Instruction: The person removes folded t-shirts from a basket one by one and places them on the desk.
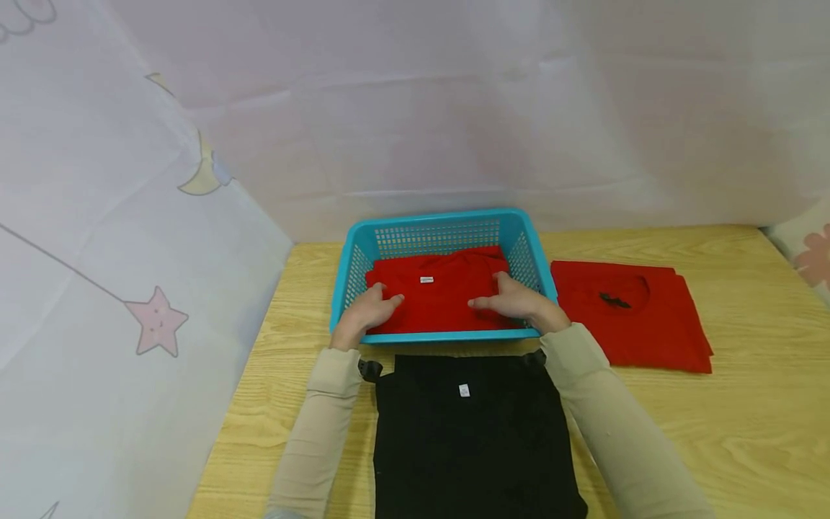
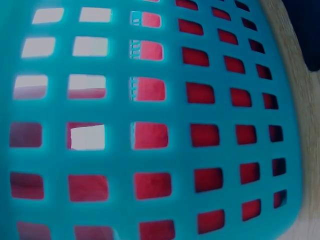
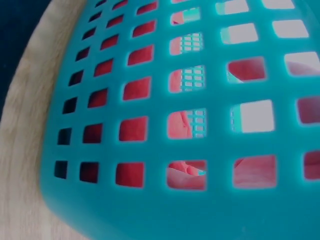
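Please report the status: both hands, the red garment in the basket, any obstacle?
Left hand, right hand: inside blue basket, at red garment. Garment lying there, white label showing. No obstacle seen; black garment outside, nearer the person.

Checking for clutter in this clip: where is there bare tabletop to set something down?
The table is bare left of the blue basket, toward the patterned cloth, and right of the folded red shirt. The middle is crowded: left hand and right hand are inside the basket, with the black garment in front.
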### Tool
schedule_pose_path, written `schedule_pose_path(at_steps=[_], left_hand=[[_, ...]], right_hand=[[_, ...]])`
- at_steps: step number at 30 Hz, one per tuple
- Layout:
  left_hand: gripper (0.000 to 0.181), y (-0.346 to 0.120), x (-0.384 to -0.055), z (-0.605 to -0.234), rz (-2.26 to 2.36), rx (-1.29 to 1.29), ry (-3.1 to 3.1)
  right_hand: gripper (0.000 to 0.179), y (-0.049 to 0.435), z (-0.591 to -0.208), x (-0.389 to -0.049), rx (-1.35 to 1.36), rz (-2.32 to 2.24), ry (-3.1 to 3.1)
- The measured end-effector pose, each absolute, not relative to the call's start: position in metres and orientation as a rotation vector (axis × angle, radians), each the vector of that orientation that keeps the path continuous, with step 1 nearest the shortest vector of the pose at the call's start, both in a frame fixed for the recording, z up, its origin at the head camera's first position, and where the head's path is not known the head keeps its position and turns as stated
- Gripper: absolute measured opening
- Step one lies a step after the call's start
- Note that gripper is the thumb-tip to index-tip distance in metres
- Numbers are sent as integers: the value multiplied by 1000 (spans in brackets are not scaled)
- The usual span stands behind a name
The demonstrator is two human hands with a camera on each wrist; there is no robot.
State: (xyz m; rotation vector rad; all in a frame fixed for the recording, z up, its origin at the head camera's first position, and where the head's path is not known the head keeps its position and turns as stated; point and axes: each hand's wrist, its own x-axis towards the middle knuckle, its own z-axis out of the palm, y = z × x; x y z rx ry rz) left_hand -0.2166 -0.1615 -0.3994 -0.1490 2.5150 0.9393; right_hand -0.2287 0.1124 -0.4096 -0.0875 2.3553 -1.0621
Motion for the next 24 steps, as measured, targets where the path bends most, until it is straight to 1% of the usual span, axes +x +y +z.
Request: schedule_pose_path(at_steps=[6,14,24], left_hand=[[57,-161,-217,-401,1017,-133,2484],[64,-162,-218,-400,1063,-175,2466],[47,-163,-221,-407,1140,-152,2455]], right_hand=[[94,114,-411,-230,-65,-1163,2330],[93,116,-410,-232,0,-1268,2299],[76,118,-412,-235,-64,-1302,2329]])
